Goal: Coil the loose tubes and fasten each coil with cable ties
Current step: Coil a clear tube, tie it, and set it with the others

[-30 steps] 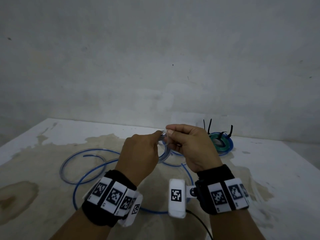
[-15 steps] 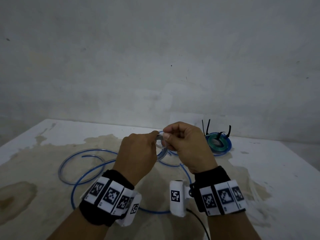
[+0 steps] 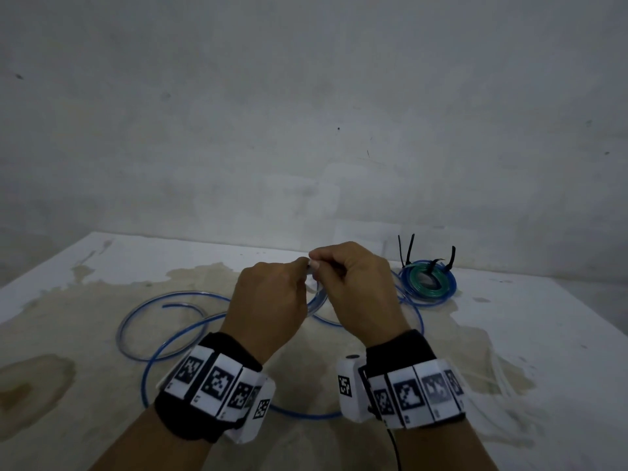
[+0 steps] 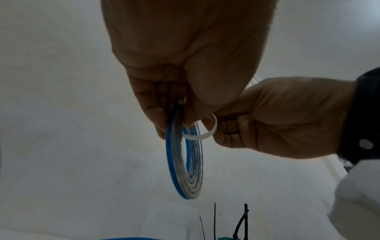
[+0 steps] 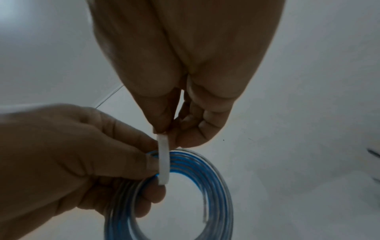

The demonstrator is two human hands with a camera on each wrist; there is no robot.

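My left hand [image 3: 272, 297] holds a small coil of blue and clear tube [image 4: 185, 170] upright above the table, thumb and fingers curled round its top. A white cable tie [image 5: 163, 162] loops around the coil's strands by my left thumb. My right hand [image 3: 353, 287] pinches the tie's upper end between thumb and fingers, close against my left hand. The same coil [image 5: 185, 194] hangs below both hands in the right wrist view, and the tie [image 4: 203, 133] curves toward my right hand [image 4: 277, 120] in the left wrist view. In the head view my hands hide most of the coil.
A loose blue tube [image 3: 163, 321] sprawls in wide loops over the stained white table [image 3: 543, 334]. A finished blue and green coil [image 3: 428, 280] with black cable ties [image 3: 407, 249] sticking up lies at the back right. A grey wall stands right behind the table.
Both hands have stayed pressed together over the coil and drifted slightly up and away. The right hand's pinch has kept working at the tie.
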